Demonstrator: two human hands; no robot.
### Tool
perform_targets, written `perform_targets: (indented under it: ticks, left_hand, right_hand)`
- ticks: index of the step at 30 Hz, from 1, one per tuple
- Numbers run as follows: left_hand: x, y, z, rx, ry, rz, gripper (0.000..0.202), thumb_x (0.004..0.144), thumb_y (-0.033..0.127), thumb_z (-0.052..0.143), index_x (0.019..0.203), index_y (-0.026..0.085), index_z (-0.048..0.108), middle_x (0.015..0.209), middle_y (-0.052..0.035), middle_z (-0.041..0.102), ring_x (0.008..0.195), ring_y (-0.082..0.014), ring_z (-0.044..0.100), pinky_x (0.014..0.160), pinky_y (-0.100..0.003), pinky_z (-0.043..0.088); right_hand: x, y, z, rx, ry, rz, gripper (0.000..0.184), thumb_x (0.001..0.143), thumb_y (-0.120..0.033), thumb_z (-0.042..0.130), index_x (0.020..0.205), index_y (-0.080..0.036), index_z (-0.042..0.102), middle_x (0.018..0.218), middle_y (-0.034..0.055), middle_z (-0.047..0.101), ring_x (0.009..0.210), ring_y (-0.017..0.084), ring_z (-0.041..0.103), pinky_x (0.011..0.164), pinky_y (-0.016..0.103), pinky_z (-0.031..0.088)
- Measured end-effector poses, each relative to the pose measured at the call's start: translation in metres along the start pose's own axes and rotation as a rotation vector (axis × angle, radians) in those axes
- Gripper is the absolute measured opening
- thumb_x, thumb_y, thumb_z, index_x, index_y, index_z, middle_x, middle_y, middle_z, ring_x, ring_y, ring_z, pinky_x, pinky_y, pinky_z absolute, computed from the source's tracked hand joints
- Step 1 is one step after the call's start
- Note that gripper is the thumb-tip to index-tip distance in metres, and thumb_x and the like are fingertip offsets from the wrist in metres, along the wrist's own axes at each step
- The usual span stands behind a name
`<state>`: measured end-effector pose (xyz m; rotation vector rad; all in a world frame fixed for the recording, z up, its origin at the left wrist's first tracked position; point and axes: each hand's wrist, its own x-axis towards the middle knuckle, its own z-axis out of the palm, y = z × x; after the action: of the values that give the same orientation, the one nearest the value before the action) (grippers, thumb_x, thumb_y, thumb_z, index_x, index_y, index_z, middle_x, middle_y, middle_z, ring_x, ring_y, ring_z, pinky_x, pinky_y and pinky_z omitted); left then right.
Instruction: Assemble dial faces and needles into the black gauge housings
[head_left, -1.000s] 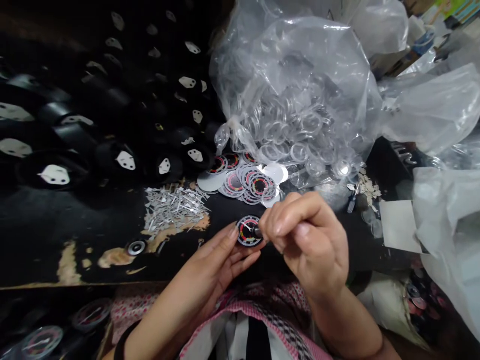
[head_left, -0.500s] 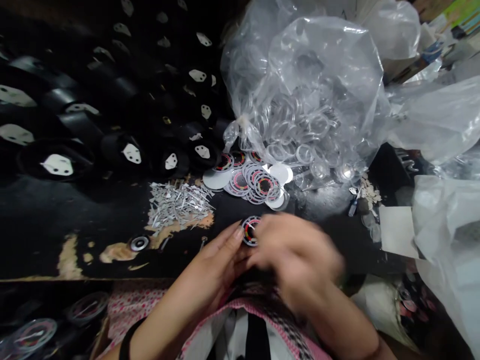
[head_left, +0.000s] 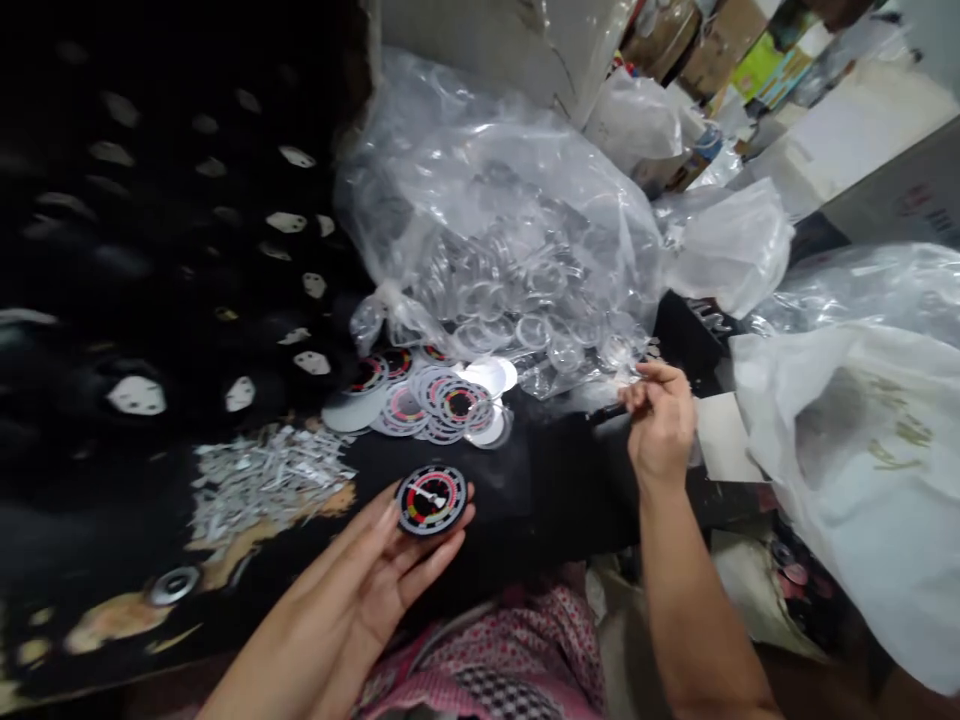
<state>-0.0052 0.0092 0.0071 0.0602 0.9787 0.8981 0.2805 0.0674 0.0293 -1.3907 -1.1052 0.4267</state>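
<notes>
My left hand (head_left: 360,580) holds a round black gauge dial (head_left: 431,498) with a white pointer, pinched between thumb and fingers above the dark worktop. Out to the right, my right hand (head_left: 661,420) is closed on a small dark tool (head_left: 606,411), close to the mouth of a clear bag of transparent rings (head_left: 495,260). A pile of printed dial faces (head_left: 431,395) lies between the hands and the bag. A heap of small silver pointers (head_left: 262,475) lies left of my left hand.
Rows of black round housings with white labels (head_left: 135,395) fill the left. A metal washer (head_left: 174,585) sits near the front edge. White and clear plastic bags (head_left: 847,440) crowd the right, with cardboard boxes (head_left: 720,50) behind. A white card (head_left: 724,450) lies by my right hand.
My right hand left the dial and moved right toward the bag of rings, still holding the small tool. The left hand keeps the dial, now with a pointer on it. The view swung right.
</notes>
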Motion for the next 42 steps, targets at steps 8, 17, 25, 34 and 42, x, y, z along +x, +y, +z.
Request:
perform_targets:
  ticks: [8, 17, 25, 34, 42]
  left_hand:
    - [-0.009, 0.006, 0.005, 0.039, 0.022, 0.193, 0.032, 0.082, 0.039, 0.076, 0.107, 0.02, 0.076, 0.12, -0.0112, 0.075, 0.113, -0.0321, 0.069, 0.09, -0.041, 0.061]
    - [0.0, 0.008, -0.013, 0.113, 0.085, 0.122, 0.028, 0.074, 0.024, 0.083, 0.1, 0.023, 0.073, 0.093, -0.0031, 0.081, 0.077, -0.0204, 0.077, 0.066, -0.022, 0.063]
    - [-0.005, 0.016, -0.002, -0.015, 0.142, -0.014, 0.027, 0.078, 0.018, 0.077, 0.104, 0.02, 0.068, 0.105, -0.0108, 0.079, 0.095, -0.0281, 0.076, 0.078, -0.035, 0.065]
    - [0.001, 0.021, 0.006, -0.057, 0.015, -0.013, 0.023, 0.09, 0.033, 0.067, 0.102, 0.015, 0.075, 0.112, -0.0125, 0.077, 0.102, -0.0269, 0.074, 0.093, -0.039, 0.06]
    - [0.002, 0.017, 0.003, 0.179, -0.075, 0.24, 0.037, 0.08, 0.041, 0.077, 0.114, 0.029, 0.074, 0.131, -0.0039, 0.07, 0.122, -0.0291, 0.064, 0.093, -0.036, 0.059]
  right_hand:
    - [-0.022, -0.042, 0.007, -0.579, -0.029, -0.401, 0.019, 0.09, -0.018, 0.053, 0.1, -0.021, 0.069, 0.106, 0.0065, 0.067, 0.109, 0.023, 0.06, 0.102, 0.045, 0.041]
    - [-0.001, -0.043, 0.083, -0.678, -0.517, -0.24, 0.021, 0.095, -0.017, 0.052, 0.106, -0.017, 0.069, 0.102, 0.0085, 0.07, 0.097, 0.022, 0.065, 0.087, 0.035, 0.049]
    - [0.033, -0.021, 0.119, -0.923, -0.621, -0.189, 0.021, 0.095, -0.026, 0.057, 0.106, -0.016, 0.072, 0.109, 0.0151, 0.07, 0.106, 0.03, 0.063, 0.094, 0.045, 0.042]
    - [-0.012, -0.055, 0.093, -0.443, -0.737, -0.053, 0.03, 0.097, -0.023, 0.054, 0.124, -0.017, 0.067, 0.106, 0.0071, 0.071, 0.093, 0.018, 0.066, 0.085, 0.031, 0.052]
    - [-0.071, -0.081, 0.101, -0.257, -0.959, -0.081, 0.031, 0.099, -0.027, 0.053, 0.127, -0.026, 0.065, 0.123, 0.008, 0.055, 0.096, 0.016, 0.059, 0.092, 0.034, 0.051]
